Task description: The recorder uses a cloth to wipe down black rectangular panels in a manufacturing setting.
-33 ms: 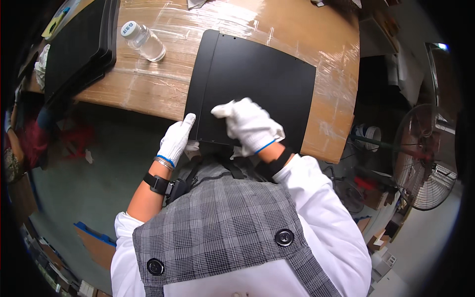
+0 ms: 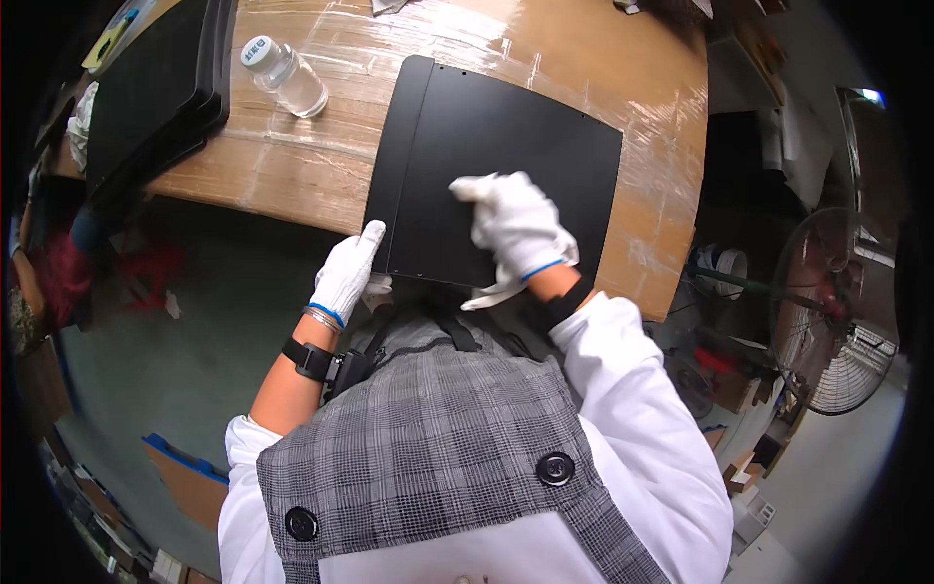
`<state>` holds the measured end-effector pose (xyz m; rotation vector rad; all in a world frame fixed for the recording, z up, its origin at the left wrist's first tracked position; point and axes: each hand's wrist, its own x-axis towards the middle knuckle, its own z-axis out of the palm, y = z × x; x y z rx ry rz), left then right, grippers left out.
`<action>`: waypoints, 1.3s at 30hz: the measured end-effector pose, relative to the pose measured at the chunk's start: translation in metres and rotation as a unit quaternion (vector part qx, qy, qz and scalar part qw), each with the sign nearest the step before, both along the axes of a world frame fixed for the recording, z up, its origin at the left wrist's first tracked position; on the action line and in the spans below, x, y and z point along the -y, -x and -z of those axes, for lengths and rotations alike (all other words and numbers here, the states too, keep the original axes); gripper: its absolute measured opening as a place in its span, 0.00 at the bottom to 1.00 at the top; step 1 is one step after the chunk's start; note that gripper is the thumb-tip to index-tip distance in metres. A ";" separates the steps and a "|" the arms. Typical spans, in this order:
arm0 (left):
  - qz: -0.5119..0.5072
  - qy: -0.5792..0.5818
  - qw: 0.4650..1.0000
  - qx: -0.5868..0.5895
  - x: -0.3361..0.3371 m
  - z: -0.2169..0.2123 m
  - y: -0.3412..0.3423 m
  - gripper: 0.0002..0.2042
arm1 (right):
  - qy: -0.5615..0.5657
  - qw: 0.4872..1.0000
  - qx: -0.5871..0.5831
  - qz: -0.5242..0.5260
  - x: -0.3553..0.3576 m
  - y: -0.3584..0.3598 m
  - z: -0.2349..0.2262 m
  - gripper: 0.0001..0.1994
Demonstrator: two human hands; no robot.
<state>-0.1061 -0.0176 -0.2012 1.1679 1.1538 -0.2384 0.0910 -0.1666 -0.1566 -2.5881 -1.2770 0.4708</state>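
Here my right hand [image 2: 516, 226], in a white glove, lies flat on the black panel [image 2: 496, 170], fingers pressed together over a white cloth [image 2: 491, 290] whose loose end trails off the panel's near edge. My left hand [image 2: 348, 273], also gloved, pinches the panel's near left corner, thumb on top, steadying it. The panel rests on the bench [image 2: 623, 88], a wooden top wrapped in clear film, with its near edge overhanging toward me. A small clear bottle [image 2: 284, 76] lies on its side to the left, well apart from the panel, and a stack of black trays [image 2: 161, 92] sits at the far left. I judge the step in hand to be wiping the panel's face. The next stroke calls for even downward pressure from the right hand while the left keeps the corner from sliding.
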 end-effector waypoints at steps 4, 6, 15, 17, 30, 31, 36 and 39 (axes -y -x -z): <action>-0.009 0.007 1.000 0.007 0.004 -0.004 -0.002 0.31 | -0.052 0.980 0.146 0.126 0.019 -0.077 0.010 0.12; 0.002 0.013 1.000 -0.002 0.001 -0.002 -0.003 0.31 | 0.066 0.990 0.122 0.029 0.011 -0.019 0.004 0.09; 0.007 0.035 0.999 -0.001 -0.005 0.007 0.000 0.32 | -0.008 0.975 0.157 0.156 0.041 -0.080 0.056 0.11; 0.011 0.039 0.999 -0.004 -0.005 0.004 -0.004 0.32 | 0.037 0.994 0.053 0.083 0.024 0.002 0.013 0.10; 0.176 -0.024 0.981 -0.081 -0.018 -0.018 -0.006 0.36 | -0.076 0.990 -0.039 0.109 0.003 0.059 0.012 0.11; 0.210 -0.044 0.972 -0.094 -0.019 -0.020 -0.012 0.36 | -0.019 0.997 -0.019 0.073 -0.014 0.075 0.041 0.10; 0.436 -0.491 0.729 -0.191 -0.002 -0.044 -0.043 0.29 | 0.007 0.968 0.016 0.252 0.074 -0.070 0.044 0.09; 0.333 -0.645 0.685 0.060 -0.015 -0.025 -0.059 0.29 | 0.091 0.913 0.005 0.397 0.071 -0.116 0.032 0.07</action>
